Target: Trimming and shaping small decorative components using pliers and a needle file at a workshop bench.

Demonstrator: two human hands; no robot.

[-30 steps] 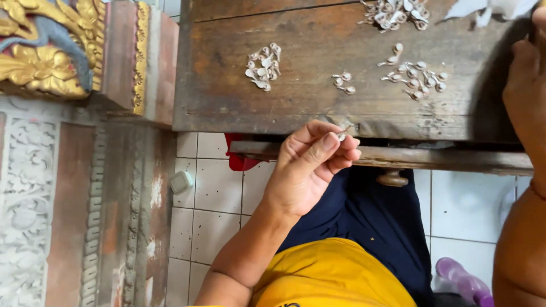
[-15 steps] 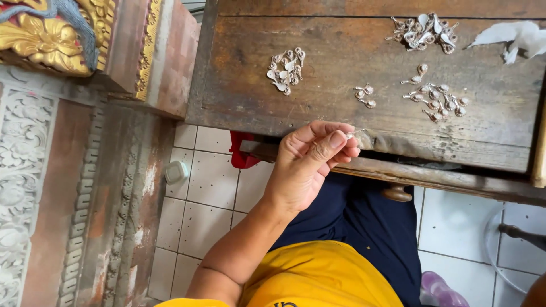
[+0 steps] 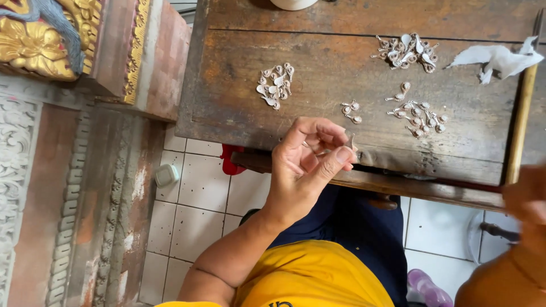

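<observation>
One small silver piece pinched between thumb and fingertips of the left hand, just above the near edge of the wooden table. Palm turned up toward the camera, fingers curled inward over it, thumb pressed along the side, wrist bent back a little. Forearm coming up from the lower left, bare, crossing above the yellow shirt and the dark blue trousers.

Right hand only partly visible at the right edge, blurred; cannot tell if closed or spread, or if holding something. Below it, right forearm at the lower right corner.

On the table, well apart from the pinched piece: a small heap of silver pieces at the left, three loose pieces just beyond the fingertips, a scattered group to the right, and a denser heap farther back. Crumpled white paper near the far right, beside a long thin stick lying along the right side of the table.

Under the table, white floor tiles, a red object close to the table edge, and a small white cap on the floor. At the left, a carved stone wall with gold ornament above.
</observation>
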